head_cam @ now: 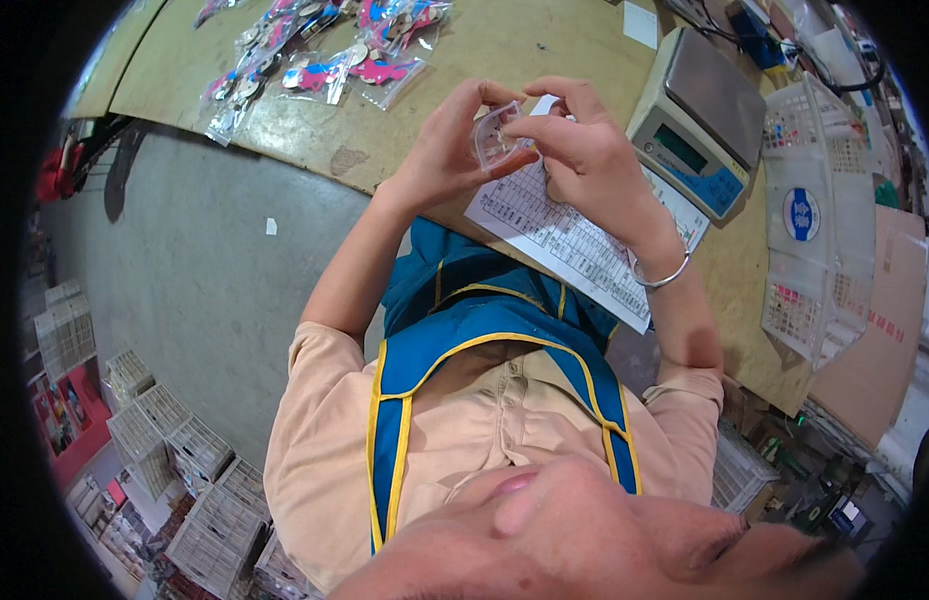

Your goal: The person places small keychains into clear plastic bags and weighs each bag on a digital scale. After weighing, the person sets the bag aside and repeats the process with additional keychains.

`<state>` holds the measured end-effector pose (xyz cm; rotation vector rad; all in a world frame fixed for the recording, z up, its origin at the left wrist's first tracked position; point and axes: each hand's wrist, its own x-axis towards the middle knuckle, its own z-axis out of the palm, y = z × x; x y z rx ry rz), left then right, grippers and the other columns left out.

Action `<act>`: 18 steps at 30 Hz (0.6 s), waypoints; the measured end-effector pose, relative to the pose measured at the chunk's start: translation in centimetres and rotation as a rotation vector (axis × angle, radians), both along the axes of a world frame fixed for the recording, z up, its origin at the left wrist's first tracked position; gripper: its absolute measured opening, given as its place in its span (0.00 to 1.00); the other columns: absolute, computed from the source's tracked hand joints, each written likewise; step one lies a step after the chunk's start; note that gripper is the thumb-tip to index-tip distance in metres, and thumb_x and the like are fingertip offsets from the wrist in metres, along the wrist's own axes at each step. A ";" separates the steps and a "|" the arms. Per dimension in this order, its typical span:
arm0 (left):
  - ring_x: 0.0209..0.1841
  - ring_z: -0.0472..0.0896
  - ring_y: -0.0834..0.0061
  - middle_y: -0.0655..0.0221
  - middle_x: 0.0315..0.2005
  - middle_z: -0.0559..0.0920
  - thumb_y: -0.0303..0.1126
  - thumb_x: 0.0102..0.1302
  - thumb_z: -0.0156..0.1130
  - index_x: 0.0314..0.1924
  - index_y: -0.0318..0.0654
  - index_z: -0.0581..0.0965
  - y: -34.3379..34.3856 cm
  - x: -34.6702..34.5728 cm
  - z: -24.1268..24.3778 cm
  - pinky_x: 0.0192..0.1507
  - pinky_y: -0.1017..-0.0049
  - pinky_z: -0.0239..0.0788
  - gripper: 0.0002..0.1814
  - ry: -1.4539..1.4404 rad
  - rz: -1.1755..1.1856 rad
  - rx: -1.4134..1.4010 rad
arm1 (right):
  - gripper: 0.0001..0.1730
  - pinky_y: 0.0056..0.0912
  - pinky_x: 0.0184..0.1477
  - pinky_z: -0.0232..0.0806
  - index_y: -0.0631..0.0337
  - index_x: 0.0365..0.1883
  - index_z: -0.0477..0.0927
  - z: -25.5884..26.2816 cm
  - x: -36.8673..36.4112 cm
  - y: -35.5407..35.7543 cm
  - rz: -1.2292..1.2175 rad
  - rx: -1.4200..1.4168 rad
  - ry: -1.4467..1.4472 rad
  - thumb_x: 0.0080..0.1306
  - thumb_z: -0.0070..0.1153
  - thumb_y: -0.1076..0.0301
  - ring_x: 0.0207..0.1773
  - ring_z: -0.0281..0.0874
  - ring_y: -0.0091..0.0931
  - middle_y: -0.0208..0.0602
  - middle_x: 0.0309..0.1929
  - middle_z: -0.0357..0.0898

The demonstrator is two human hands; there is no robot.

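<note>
My left hand (449, 142) holds a small clear plastic container (497, 136) between thumb and fingers, its open side turned partly to the camera. The thumb and fingers of my right hand (595, 150) reach to the container's rim; whether they pinch a small part there cannot be told. Under both hands a printed sheet of paper (584, 255) with a table on it lies at the table's edge. Just right of my right hand stands a digital weighing scale (689, 127) with a metal pan. What lies in the container is too small to name.
Zip bags (314, 75) with pink and blue parts and metal discs are spread over the table's (509, 45) far left. A white plastic basket (802, 217) stands right of the scale, beside a cardboard sheet (877, 315). Stacked crates (216, 517) stand on the floor at lower left.
</note>
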<state>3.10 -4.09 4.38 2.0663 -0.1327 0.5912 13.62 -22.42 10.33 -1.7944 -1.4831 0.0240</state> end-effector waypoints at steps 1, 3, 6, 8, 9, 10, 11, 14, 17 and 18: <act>0.49 0.81 0.73 0.65 0.48 0.79 0.34 0.60 0.80 0.57 0.38 0.75 -0.2 0.1 0.0 0.50 0.74 0.75 0.29 -0.002 0.011 -0.007 | 0.13 0.35 0.52 0.77 0.60 0.43 0.87 0.0 -0.1 0.2 -0.018 -0.006 -0.086 0.61 0.61 0.82 0.54 0.82 0.38 0.45 0.55 0.80; 0.50 0.81 0.73 0.65 0.48 0.79 0.31 0.59 0.80 0.58 0.38 0.74 -0.6 0.3 0.0 0.51 0.74 0.76 0.30 -0.005 0.034 -0.021 | 0.12 0.38 0.54 0.76 0.60 0.42 0.87 -0.1 0.1 0.2 -0.033 -0.002 -0.137 0.60 0.61 0.82 0.55 0.81 0.40 0.46 0.55 0.79; 0.50 0.83 0.61 0.59 0.48 0.81 0.29 0.57 0.79 0.58 0.37 0.73 -1.0 0.5 -0.1 0.52 0.68 0.77 0.31 -0.014 0.059 -0.011 | 0.10 0.41 0.55 0.76 0.60 0.41 0.87 -0.4 0.2 0.0 -0.041 0.014 -0.072 0.60 0.63 0.78 0.56 0.80 0.41 0.45 0.55 0.79; 0.50 0.83 0.61 0.59 0.48 0.82 0.27 0.57 0.78 0.58 0.37 0.73 -1.1 0.5 -0.2 0.52 0.68 0.77 0.30 -0.009 0.053 -0.009 | 0.09 0.41 0.55 0.75 0.60 0.40 0.87 -0.4 0.0 -0.2 -0.072 0.004 -0.080 0.60 0.65 0.75 0.57 0.80 0.41 0.45 0.55 0.79; 0.51 0.83 0.61 0.58 0.48 0.82 0.26 0.57 0.77 0.58 0.37 0.73 -1.1 0.5 -0.3 0.52 0.67 0.77 0.30 -0.005 0.049 -0.008 | 0.08 0.41 0.55 0.75 0.60 0.40 0.87 -0.4 -0.1 -0.1 -0.084 -0.012 -0.085 0.60 0.65 0.73 0.57 0.80 0.40 0.45 0.55 0.79; 0.51 0.83 0.60 0.58 0.48 0.82 0.25 0.57 0.77 0.58 0.37 0.73 -1.2 0.5 -0.4 0.52 0.67 0.77 0.30 -0.003 0.052 -0.010 | 0.08 0.41 0.56 0.75 0.60 0.39 0.88 -0.3 -0.3 0.0 -0.097 -0.028 -0.091 0.61 0.66 0.72 0.57 0.80 0.40 0.45 0.55 0.79; 0.51 0.84 0.59 0.58 0.48 0.82 0.24 0.57 0.76 0.58 0.37 0.73 -1.2 0.6 -0.6 0.52 0.67 0.77 0.30 -0.001 0.056 -0.012 | 0.08 0.41 0.56 0.75 0.60 0.38 0.88 -0.3 -0.4 0.1 -0.109 -0.044 -0.096 0.61 0.66 0.70 0.57 0.80 0.40 0.44 0.55 0.79; 0.51 0.84 0.57 0.57 0.48 0.83 0.23 0.57 0.75 0.59 0.38 0.73 -1.2 0.6 -0.7 0.52 0.66 0.77 0.30 0.003 0.046 -0.041 | 0.07 0.41 0.57 0.75 0.60 0.35 0.88 0.0 -0.4 0.2 -0.111 -0.075 -0.103 0.61 0.67 0.68 0.57 0.80 0.40 0.43 0.56 0.80; 0.52 0.84 0.56 0.56 0.48 0.83 0.21 0.56 0.75 0.60 0.38 0.73 -1.2 0.5 -0.7 0.53 0.64 0.77 0.31 0.021 0.054 -0.010 | 0.07 0.40 0.57 0.74 0.59 0.33 0.89 -0.1 -0.3 0.5 -0.114 -0.060 -0.126 0.60 0.67 0.67 0.57 0.80 0.39 0.41 0.56 0.80; 0.52 0.84 0.55 0.56 0.49 0.83 0.20 0.56 0.74 0.60 0.39 0.72 -1.2 0.5 -0.7 0.53 0.64 0.77 0.31 0.032 0.062 0.012 | 0.07 0.40 0.56 0.75 0.59 0.33 0.89 -0.3 -0.3 0.6 -0.123 -0.060 -0.137 0.60 0.67 0.66 0.56 0.80 0.39 0.41 0.56 0.80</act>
